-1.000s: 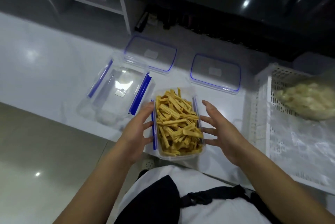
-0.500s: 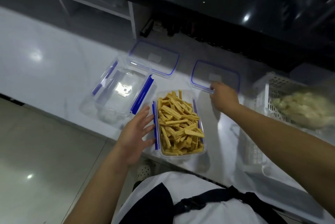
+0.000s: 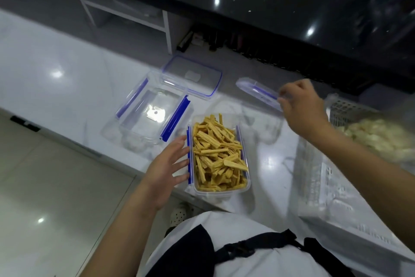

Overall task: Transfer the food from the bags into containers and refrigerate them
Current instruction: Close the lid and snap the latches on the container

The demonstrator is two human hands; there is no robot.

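Note:
A clear container [image 3: 219, 191] with blue side clips sits at the counter's front edge, filled with yellow tofu-skin strips [image 3: 217, 153]. My left hand [image 3: 167, 167] rests against its left side, fingers straight. My right hand [image 3: 301, 106] grips the edge of a clear blue-rimmed lid [image 3: 256, 91] and holds it tilted above the counter behind the container. An empty clear container [image 3: 150, 117] stands to the left, with a second lid [image 3: 193, 77] lying flat behind it.
A white plastic basket [image 3: 341, 106] at the right holds a bag of pale food [image 3: 381, 139]. Crumpled clear plastic [image 3: 336, 187] lies on the white counter [image 3: 56, 70] in front of the basket. Beyond the counter are a dark glossy surface and a white shelf [image 3: 125, 14].
My right hand has taken hold of the right lid and lifted it off the counter, tilting it. My left hand stays at the filled container's left side.

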